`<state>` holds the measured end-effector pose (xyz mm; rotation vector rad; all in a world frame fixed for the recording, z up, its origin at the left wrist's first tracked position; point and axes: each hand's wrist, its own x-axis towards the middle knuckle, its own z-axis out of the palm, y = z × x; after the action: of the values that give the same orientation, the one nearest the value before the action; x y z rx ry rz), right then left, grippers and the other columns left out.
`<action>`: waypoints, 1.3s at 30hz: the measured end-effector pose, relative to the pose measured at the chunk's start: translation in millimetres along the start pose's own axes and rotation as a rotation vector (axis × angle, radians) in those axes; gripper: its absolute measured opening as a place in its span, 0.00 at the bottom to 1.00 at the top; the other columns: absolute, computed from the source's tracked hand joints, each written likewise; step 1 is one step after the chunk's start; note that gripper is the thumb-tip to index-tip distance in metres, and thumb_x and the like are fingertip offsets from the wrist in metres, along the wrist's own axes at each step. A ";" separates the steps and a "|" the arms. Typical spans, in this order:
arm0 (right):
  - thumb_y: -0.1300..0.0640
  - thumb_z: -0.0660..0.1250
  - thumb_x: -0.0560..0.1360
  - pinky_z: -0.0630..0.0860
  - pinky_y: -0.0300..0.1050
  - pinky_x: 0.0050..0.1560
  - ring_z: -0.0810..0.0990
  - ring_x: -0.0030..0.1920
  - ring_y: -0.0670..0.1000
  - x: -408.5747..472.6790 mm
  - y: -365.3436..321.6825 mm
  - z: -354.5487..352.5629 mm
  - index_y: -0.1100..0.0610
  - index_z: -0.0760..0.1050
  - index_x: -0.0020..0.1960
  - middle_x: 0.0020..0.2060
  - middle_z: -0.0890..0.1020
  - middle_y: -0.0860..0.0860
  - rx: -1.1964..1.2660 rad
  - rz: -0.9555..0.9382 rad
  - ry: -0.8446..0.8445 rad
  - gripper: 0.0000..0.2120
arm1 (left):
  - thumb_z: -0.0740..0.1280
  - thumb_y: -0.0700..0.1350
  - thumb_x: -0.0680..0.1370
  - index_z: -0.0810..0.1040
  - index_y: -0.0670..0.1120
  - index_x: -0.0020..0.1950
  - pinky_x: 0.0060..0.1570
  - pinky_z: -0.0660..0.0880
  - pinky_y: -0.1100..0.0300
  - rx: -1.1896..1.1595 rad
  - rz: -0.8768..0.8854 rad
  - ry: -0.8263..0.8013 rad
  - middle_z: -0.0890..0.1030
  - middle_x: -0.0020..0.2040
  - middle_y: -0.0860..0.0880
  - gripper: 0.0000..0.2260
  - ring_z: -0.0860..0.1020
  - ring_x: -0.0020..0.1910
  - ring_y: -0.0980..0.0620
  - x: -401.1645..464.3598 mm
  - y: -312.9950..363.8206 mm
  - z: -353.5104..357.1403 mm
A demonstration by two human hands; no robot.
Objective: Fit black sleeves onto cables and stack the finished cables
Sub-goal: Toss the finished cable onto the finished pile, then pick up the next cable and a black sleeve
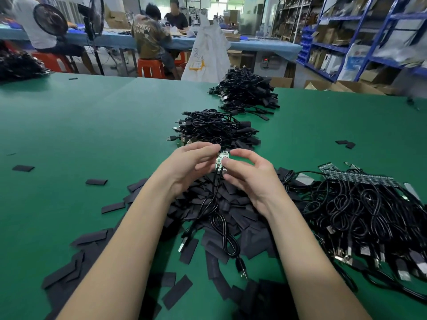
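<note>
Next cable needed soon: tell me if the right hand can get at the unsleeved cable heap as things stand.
Probably yes. The unsleeved cable heap lies just beside the right hand with nothing between, but that hand now holds the circuit board.

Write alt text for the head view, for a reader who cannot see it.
Two bare hands, left hand and right hand, hold a small circuit board on a black cable above a heap of flat black sleeves on a green table. Unsleeved cables lie to the right; sleeved cable stacks sit beyond.
</note>
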<state>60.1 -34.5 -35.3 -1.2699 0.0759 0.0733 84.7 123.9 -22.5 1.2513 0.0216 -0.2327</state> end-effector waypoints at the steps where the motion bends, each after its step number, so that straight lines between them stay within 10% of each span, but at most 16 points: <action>1: 0.65 0.76 0.73 0.81 0.37 0.41 0.85 0.39 0.45 -0.1 -1.5 -0.9 0.57 0.81 0.51 0.40 0.87 0.50 0.023 0.025 -0.020 0.09 | 0.71 0.38 0.77 0.80 0.44 0.47 0.37 0.79 0.66 0.021 -0.011 -0.032 0.82 0.39 0.48 0.01 0.80 0.36 0.56 -1.4 0.1 0.4; 10: 0.63 0.79 0.63 0.79 0.33 0.38 0.84 0.37 0.44 1.3 -7.9 -13.9 0.61 0.86 0.45 0.41 0.86 0.53 0.134 0.214 -0.104 0.11 | 0.74 0.42 0.67 0.84 0.42 0.50 0.34 0.77 0.69 0.099 -0.132 -0.116 0.85 0.39 0.49 0.13 0.81 0.34 0.59 -9.0 3.1 3.0; 22: 0.63 0.77 0.61 0.78 0.33 0.32 0.82 0.33 0.44 -5.2 -16.3 -13.5 0.59 0.87 0.37 0.36 0.84 0.52 0.330 0.290 -0.147 0.05 | 0.76 0.41 0.67 0.87 0.46 0.39 0.34 0.78 0.69 -0.087 -0.167 -0.090 0.85 0.38 0.51 0.03 0.82 0.34 0.59 -9.0 4.7 2.8; 31: 0.58 0.77 0.64 0.79 0.34 0.34 0.82 0.34 0.43 -10.8 -44.7 -48.9 0.57 0.81 0.52 0.36 0.85 0.47 -0.031 0.196 -0.154 0.17 | 0.75 0.52 0.74 0.82 0.50 0.51 0.49 0.71 0.63 1.093 0.277 0.517 0.82 0.46 0.52 0.09 0.79 0.45 0.54 -2.9 -0.4 -19.5; 39: 0.63 0.72 0.76 0.82 0.39 0.42 0.86 0.40 0.50 -5.5 -35.2 -38.5 0.60 0.81 0.47 0.39 0.86 0.56 -0.047 0.099 -0.124 0.01 | 0.73 0.43 0.78 0.81 0.44 0.52 0.43 0.77 0.60 0.495 0.049 -0.149 0.81 0.39 0.47 0.05 0.77 0.36 0.51 -12.7 5.9 28.2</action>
<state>57.4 -81.7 -12.6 -1.3057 0.0302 0.2406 70.3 101.2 -6.2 1.7204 -0.2061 -0.2988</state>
